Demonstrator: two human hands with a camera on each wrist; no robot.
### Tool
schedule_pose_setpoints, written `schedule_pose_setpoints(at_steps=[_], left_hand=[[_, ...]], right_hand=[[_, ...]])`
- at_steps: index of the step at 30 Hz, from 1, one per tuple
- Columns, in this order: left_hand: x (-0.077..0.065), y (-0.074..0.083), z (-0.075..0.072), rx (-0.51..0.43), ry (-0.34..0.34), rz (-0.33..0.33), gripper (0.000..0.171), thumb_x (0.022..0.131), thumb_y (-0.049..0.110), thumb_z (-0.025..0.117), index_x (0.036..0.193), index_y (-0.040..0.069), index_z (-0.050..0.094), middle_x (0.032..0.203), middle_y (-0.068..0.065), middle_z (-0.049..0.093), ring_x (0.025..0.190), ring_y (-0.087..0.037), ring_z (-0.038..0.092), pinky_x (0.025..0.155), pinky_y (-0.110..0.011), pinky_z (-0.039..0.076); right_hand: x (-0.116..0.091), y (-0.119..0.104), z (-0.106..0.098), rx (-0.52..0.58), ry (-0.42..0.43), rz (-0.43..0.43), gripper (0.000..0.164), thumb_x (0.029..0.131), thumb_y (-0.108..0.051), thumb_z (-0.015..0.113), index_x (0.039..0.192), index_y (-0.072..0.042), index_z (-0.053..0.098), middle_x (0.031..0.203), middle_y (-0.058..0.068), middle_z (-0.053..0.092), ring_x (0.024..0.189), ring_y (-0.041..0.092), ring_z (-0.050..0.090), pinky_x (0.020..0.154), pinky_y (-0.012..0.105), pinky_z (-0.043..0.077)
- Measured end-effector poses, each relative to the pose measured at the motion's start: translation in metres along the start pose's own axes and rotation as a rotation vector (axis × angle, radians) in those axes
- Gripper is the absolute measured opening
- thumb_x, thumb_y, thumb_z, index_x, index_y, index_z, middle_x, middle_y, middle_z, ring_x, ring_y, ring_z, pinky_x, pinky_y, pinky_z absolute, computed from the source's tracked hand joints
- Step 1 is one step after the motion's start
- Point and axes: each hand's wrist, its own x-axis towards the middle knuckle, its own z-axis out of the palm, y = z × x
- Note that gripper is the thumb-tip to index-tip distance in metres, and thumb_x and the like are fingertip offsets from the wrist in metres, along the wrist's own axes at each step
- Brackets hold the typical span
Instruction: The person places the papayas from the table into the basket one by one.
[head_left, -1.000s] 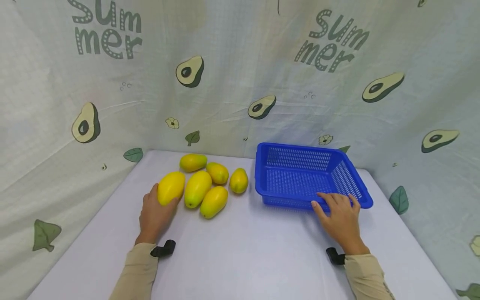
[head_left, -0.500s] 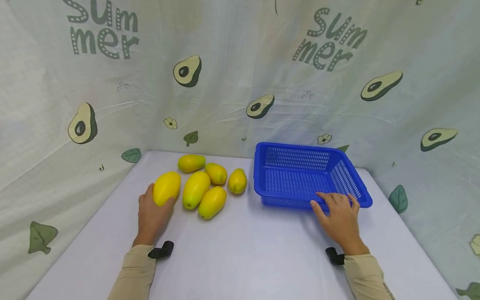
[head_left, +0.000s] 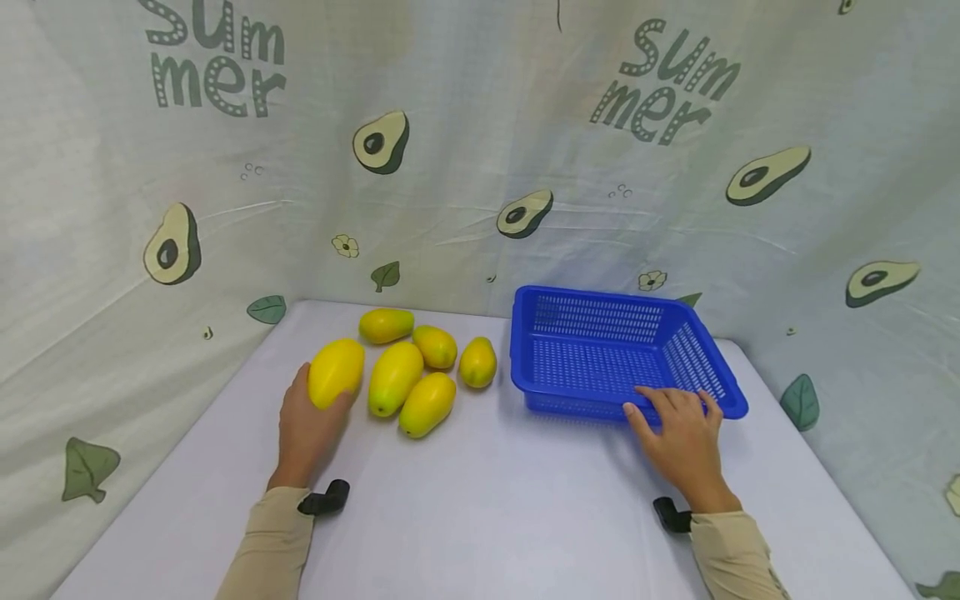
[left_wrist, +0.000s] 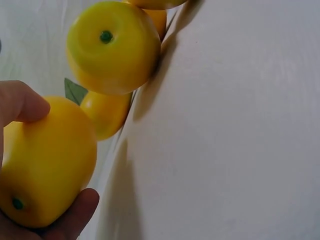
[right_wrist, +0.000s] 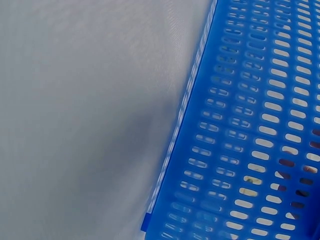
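Observation:
My left hand (head_left: 311, 429) grips a yellow mango (head_left: 336, 372) at the left of the group, thumb on its near side and fingers round its far left. In the left wrist view the held mango (left_wrist: 50, 160) shows its green stem spot, with a thumb and fingertips on it. Several other yellow mangoes (head_left: 395, 379) lie close together on the table just to its right. My right hand (head_left: 678, 437) holds the near rim of a blue slotted plastic basket (head_left: 592, 400). Through the slots of the basket wall (right_wrist: 240, 120), parts of fingers show in the right wrist view.
A white cloth covers the table (head_left: 480, 508). Behind it hangs a pale curtain (head_left: 450, 208) printed with avocados and leaves. The basket stands at the back right, with one mango (head_left: 478, 362) nearest its left side.
My left hand has shifted the mango slightly left and up, widening the gap to the neighbouring mango. My right hand and the basket stay put.

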Motion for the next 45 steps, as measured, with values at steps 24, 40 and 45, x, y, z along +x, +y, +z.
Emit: schedule_pose_setpoints(at_steps=[24, 40, 45], left_hand=[[0.014, 0.042, -0.005, -0.155, -0.092, -0.044, 0.089, 0.095, 0.04, 0.066, 0.162, 0.016, 0.013, 0.165, -0.012, 0.021, 0.146, -0.036, 0.026, 0.117, -0.055, 0.022], [0.02, 0.074, 0.0, -0.188, -0.163, -0.016, 0.087, 0.095, 0.036, 0.065, 0.162, 0.017, 0.013, 0.165, -0.012, 0.021, 0.143, -0.037, 0.03, 0.116, -0.055, 0.026], [0.022, 0.078, -0.001, -0.185, -0.191, 0.002, 0.087, 0.096, 0.034, 0.066, 0.162, 0.016, 0.012, 0.165, -0.012, 0.02, 0.144, -0.037, 0.029, 0.117, -0.055, 0.025]], right_hand=[[0.002, 0.003, 0.002, 0.005, -0.002, 0.004, 0.039, 0.093, -0.036, 0.067, 0.117, -0.006, 0.07, 0.11, 0.019, 0.068, 0.115, 0.041, 0.051, 0.106, 0.068, 0.018], [-0.002, 0.006, 0.003, -0.026, -0.016, 0.017, 0.04, 0.093, -0.037, 0.067, 0.118, -0.006, 0.069, 0.112, 0.02, 0.067, 0.116, 0.042, 0.05, 0.107, 0.068, 0.018], [-0.001, 0.005, 0.003, -0.015, -0.012, 0.011, 0.04, 0.093, -0.037, 0.068, 0.118, -0.006, 0.07, 0.111, 0.019, 0.067, 0.116, 0.041, 0.051, 0.107, 0.067, 0.018]])
